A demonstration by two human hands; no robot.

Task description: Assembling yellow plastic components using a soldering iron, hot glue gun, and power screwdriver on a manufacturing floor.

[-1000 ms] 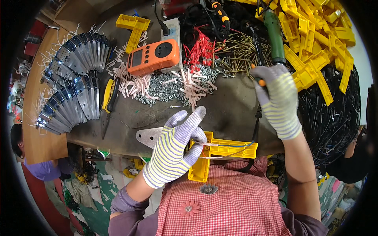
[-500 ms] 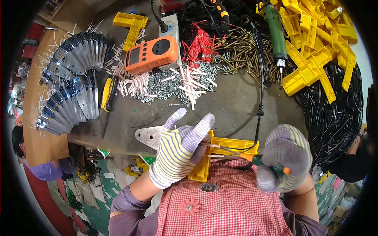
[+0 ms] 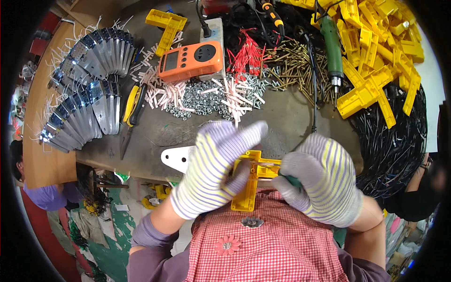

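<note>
My left hand (image 3: 206,171), in a striped knit glove, grips a yellow T-shaped plastic housing (image 3: 244,197) just over the table's front edge. The housing's hollow, ribbed side faces up. Gloved alike, my right hand (image 3: 331,181) is closed around the green handle of a screwdriver (image 3: 294,180). Its thin shaft points left into the housing's side arm; where the tip rests is hard to make out. A flat metal plate (image 3: 174,159) with two holes sticks out beside my left hand, partly covered by it. A black cord (image 3: 314,117) runs down behind my right hand.
Metal blades with wires (image 3: 94,61) fan out at left, near pliers (image 3: 134,108). An orange meter (image 3: 190,61), nuts (image 3: 197,98), pink sleeves (image 3: 235,101), red wires (image 3: 246,56) and long screws (image 3: 291,66) lie ahead. A green electric driver (image 3: 332,51), yellow housings (image 3: 371,89) and black cables (image 3: 394,141) fill the right.
My right hand has moved left and up with the screwdriver, closer to the housing, now covering part of its side arm. My left hand's thumb side has shifted slightly over the housing.
</note>
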